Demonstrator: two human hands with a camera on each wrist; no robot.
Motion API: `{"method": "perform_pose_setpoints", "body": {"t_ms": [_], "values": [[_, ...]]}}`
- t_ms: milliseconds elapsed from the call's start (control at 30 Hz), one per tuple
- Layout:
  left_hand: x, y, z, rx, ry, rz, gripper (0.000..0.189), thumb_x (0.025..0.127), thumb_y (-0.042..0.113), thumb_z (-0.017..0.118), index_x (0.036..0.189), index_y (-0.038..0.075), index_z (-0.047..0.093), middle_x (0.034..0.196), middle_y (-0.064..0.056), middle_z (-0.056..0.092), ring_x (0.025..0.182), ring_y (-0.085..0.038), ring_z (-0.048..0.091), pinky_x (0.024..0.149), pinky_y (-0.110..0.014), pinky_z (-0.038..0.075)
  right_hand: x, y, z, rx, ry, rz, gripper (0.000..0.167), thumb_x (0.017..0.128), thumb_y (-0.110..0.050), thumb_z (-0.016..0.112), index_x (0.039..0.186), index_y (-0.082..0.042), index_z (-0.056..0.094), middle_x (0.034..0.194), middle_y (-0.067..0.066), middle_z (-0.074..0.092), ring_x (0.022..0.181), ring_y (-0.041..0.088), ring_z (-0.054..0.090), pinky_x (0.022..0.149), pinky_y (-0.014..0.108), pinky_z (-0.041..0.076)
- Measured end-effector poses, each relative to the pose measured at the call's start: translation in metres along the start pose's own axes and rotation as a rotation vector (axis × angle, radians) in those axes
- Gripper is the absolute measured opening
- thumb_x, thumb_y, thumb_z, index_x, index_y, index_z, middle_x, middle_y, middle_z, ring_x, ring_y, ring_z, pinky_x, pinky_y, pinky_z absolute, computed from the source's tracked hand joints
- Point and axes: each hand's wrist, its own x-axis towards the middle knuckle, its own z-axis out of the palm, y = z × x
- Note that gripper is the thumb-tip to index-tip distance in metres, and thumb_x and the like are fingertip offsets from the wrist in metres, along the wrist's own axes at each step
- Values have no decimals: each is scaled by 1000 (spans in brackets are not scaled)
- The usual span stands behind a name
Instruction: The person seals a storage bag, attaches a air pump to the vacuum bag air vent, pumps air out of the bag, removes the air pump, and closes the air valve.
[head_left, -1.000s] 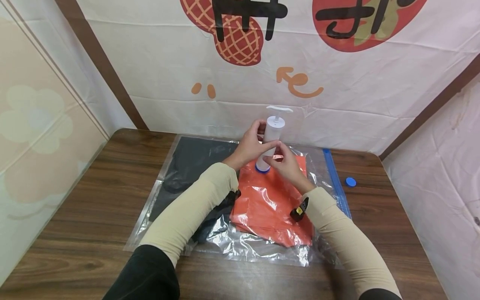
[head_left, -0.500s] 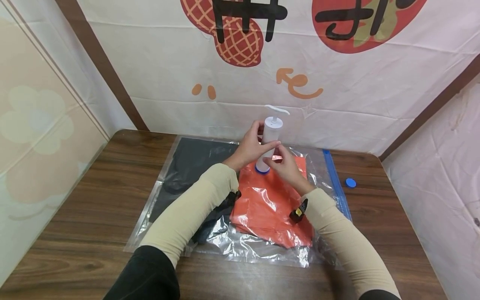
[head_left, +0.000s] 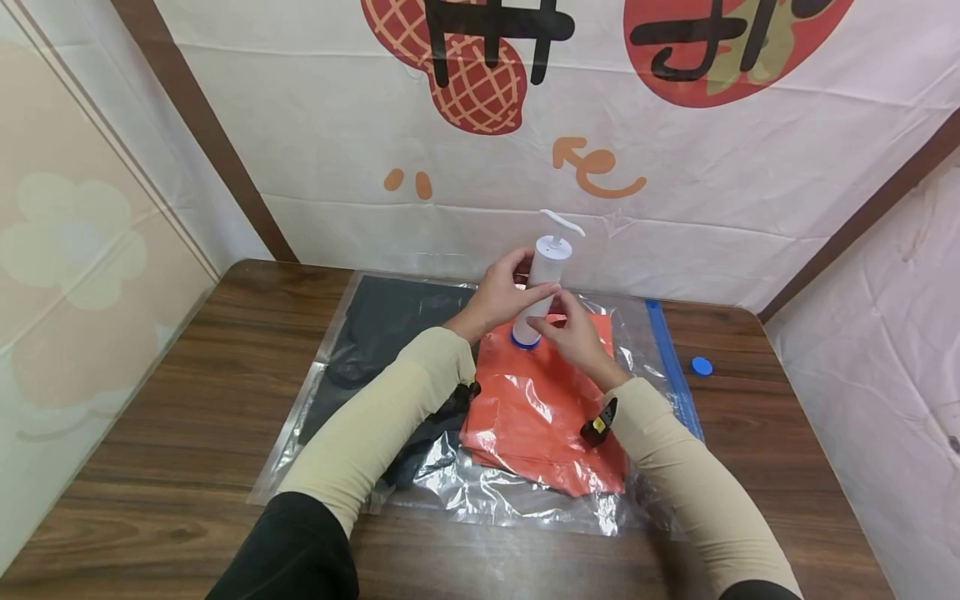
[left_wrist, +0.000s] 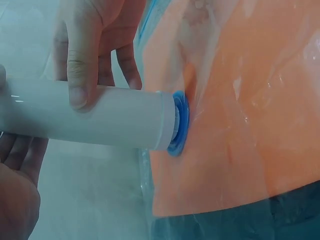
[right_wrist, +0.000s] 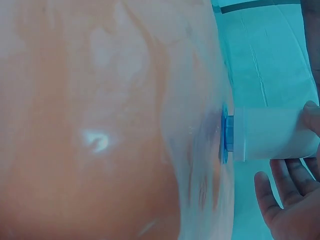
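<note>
A white hand pump with a T-shaped handle stands slightly tilted on the blue valve of a clear plastic storage bag. Around the middle of its barrel, my left hand grips from the left, thumb across the front. My right hand holds the barrel lower down on the right, with thumb and fingertips on it in the left wrist view. The pump's lower end meets the valve in both wrist views. Inside the bag lie folded orange-red fabric and dark fabric.
A loose blue cap lies on the wooden table, right of the bag's blue zip strip. A printed cloth backdrop hangs directly behind the table, with more cloth at both sides.
The pump's top has swayed slightly left, then back right, and its T-handle has turned from nearly level to slanting. Both hands keep their hold in nearly the same place.
</note>
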Motion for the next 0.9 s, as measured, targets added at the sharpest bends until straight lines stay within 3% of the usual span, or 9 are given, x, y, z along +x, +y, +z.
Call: {"method": "perform_pose_setpoints", "body": {"t_ms": [267,500,700,767,900], "values": [[-2,1,-1,-2,-13,-3,56,93,22,78,141,7,55,129,-8,63,112,-22,63,98,-37,52,-1,-1,1,-37,26,20,46,93,-11,77,131,2,55,118,21,64,113,34,61,95,48,53],[-1,-2,-1,29,-14,-3,58,95,24,76,144,7,52,130,-9,62,111,-23,63,97,-39,53,-2,-2,0,5,-36,-9,57,91,-6,77,139,4,49,126,27,60,119,40,58,97,55,51],[-2,-7,-1,56,-3,0,54,100,25,69,145,4,47,132,-12,60,113,-25,60,99,-40,51,-1,-6,-12,-33,-111,-42,50,94,11,61,140,10,43,130,31,55,124,45,53,101,57,47],[-1,-7,0,53,-6,-2,53,101,25,66,144,2,46,132,-14,59,114,-27,60,99,-42,50,1,-12,-19,-33,-85,-28,48,94,13,55,140,12,44,131,32,54,124,46,52,102,56,47],[-1,-7,1,39,-32,-15,55,103,24,62,148,1,40,135,-17,56,116,-30,59,101,-44,49,5,-39,-39,-17,4,3,40,98,10,50,138,12,49,132,33,55,120,42,56,93,34,50]]}}
